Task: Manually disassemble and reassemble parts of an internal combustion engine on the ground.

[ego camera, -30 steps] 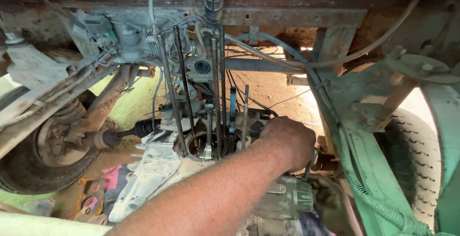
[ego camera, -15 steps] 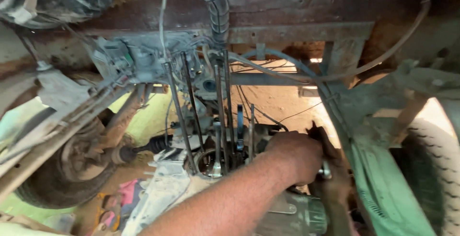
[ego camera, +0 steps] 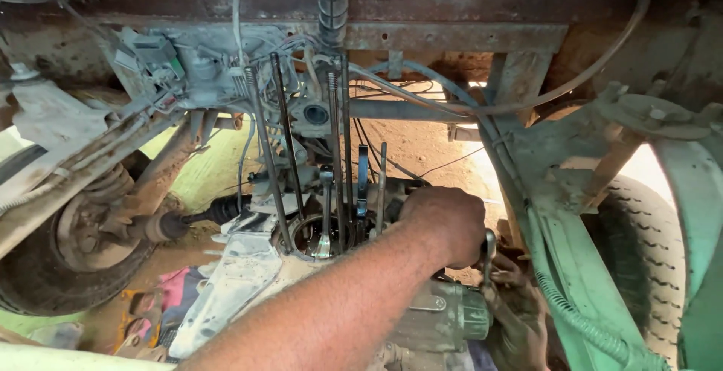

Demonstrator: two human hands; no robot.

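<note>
Two hands are seen beneath a raised vehicle, at the gearbox housing (ego camera: 248,265).

Item: left hand (ego camera: 444,224), fingers closed in a fist around a metal tool (ego camera: 488,254) whose shaft shows just below the knuckles; the tool's working end is hidden.

Item: right hand (ego camera: 520,314), dark with grease, set just beside the tool's lower end against the starter-like cylinder (ego camera: 444,318); whether its fingers are curled or spread cannot be told.

Handling note: the tool is best kept seated square, the wrist kept clear of the upright rods (ego camera: 339,152), force applied steadily.
</note>
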